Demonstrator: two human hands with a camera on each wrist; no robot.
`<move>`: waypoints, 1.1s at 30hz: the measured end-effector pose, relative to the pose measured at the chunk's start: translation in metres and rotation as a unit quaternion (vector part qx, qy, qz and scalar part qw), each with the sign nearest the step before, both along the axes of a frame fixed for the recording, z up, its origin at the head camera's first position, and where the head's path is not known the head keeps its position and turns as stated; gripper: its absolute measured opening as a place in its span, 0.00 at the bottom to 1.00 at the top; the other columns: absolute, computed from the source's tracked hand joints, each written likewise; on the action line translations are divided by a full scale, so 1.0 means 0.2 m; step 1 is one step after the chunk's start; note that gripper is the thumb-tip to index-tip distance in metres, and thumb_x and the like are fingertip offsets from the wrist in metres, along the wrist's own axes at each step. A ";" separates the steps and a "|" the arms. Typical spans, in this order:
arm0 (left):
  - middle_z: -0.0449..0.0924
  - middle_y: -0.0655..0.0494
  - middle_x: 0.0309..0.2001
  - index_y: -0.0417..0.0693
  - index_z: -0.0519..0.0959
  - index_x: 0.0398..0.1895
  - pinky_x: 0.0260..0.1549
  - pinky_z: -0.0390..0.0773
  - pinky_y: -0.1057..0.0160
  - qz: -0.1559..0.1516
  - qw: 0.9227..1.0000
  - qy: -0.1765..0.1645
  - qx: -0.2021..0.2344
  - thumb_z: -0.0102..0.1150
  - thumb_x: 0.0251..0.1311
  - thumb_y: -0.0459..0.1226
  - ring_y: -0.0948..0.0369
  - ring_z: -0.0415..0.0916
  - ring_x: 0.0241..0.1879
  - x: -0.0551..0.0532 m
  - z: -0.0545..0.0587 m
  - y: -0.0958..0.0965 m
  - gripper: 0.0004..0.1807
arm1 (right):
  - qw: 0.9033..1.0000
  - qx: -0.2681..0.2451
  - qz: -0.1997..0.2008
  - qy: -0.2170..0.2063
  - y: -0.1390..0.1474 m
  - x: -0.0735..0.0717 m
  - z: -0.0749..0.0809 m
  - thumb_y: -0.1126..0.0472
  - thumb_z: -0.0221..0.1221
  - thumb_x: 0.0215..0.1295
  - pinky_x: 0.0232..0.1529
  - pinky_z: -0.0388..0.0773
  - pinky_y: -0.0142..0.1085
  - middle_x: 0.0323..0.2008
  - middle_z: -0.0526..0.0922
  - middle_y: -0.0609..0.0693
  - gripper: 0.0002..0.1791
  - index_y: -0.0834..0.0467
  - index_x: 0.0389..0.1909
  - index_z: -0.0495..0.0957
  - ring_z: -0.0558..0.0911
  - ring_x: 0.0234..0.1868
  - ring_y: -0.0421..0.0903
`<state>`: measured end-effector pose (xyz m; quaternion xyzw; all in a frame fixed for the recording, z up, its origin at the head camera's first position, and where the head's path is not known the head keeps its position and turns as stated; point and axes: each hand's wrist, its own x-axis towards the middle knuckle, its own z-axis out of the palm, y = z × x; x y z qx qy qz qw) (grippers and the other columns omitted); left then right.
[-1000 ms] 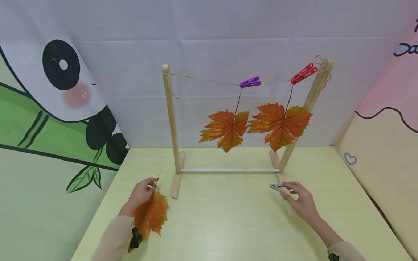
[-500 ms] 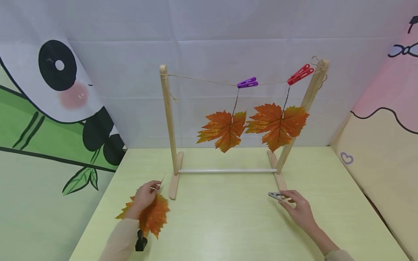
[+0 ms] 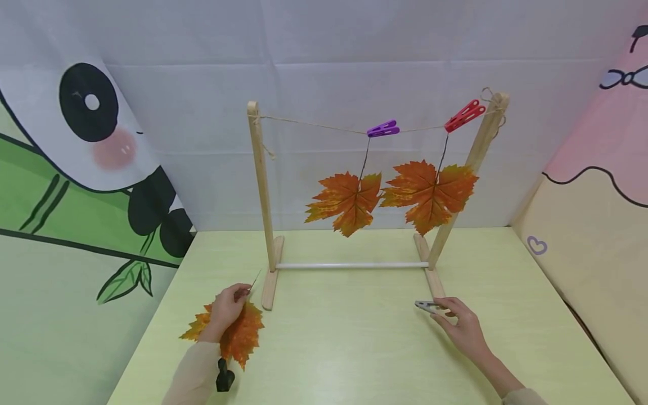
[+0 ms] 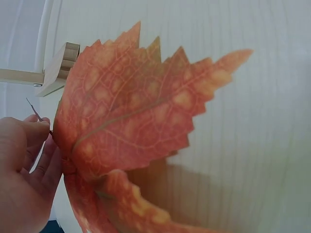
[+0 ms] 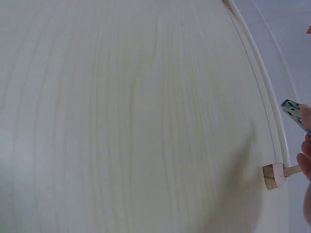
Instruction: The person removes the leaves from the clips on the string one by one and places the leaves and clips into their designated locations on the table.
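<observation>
My left hand (image 3: pixel 229 308) pinches the thin stem of an orange artificial maple leaf (image 3: pixel 244 333), low at the table's left side. In the left wrist view the leaf (image 4: pixel 131 107) spreads out beside the hand, and the stem tip pokes up past thumb and finger. On the right, my right hand (image 3: pixel 463 326) grips a grey clothespin (image 3: pixel 427 305) between thumb and fingers, its nose pointing left. The right wrist view catches just the clothespin (image 5: pixel 293 109) and some fingertips at its right edge. Part of the leaf is hidden under the left hand and forearm.
A wooden stand (image 3: pixel 262 185) carries a twine line (image 3: pixel 314 123) between two posts. A purple clothespin (image 3: pixel 383 129) and a red clothespin (image 3: pixel 464 116) each hold a maple leaf on it. A white rod (image 3: pixel 349 265) joins the stand's feet low over the table (image 3: pixel 344 349).
The left hand has shifted slightly right and down with the leaf, whose left lobe now shows. The right hand with the grey clothespin has come slightly down. The view has moved a little.
</observation>
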<state>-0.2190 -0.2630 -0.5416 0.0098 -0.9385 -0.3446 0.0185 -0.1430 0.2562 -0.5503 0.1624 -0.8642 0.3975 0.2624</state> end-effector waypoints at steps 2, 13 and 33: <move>0.80 0.42 0.40 0.35 0.76 0.47 0.44 0.74 0.49 0.001 1.000 -0.001 0.000 0.52 0.57 0.25 0.50 0.76 0.40 0.00 -0.01 0.00 0.14 | 1.000 0.000 -0.001 0.001 0.00 0.00 0.00 0.77 0.68 0.36 0.31 0.73 0.22 0.34 0.80 0.53 0.22 0.65 0.39 0.79 0.78 0.31 0.51; 0.79 0.43 0.39 0.34 0.78 0.45 0.42 0.75 0.49 -0.006 0.999 -0.001 -0.047 0.54 0.57 0.27 0.51 0.75 0.38 -0.01 -0.05 0.01 0.12 | 1.000 -0.006 -0.015 -0.011 -0.01 0.00 -0.02 0.77 0.67 0.37 0.29 0.76 0.29 0.34 0.80 0.53 0.21 0.66 0.39 0.79 0.78 0.33 0.48; 0.79 0.45 0.35 0.36 0.81 0.39 0.39 0.75 0.50 -0.033 0.994 0.050 -0.091 0.55 0.53 0.24 0.50 0.76 0.37 -0.02 -0.09 0.00 0.11 | 0.997 0.022 -0.047 -0.063 -0.01 0.03 -0.11 0.74 0.68 0.40 0.30 0.78 0.31 0.33 0.80 0.50 0.19 0.64 0.37 0.80 0.78 0.33 0.46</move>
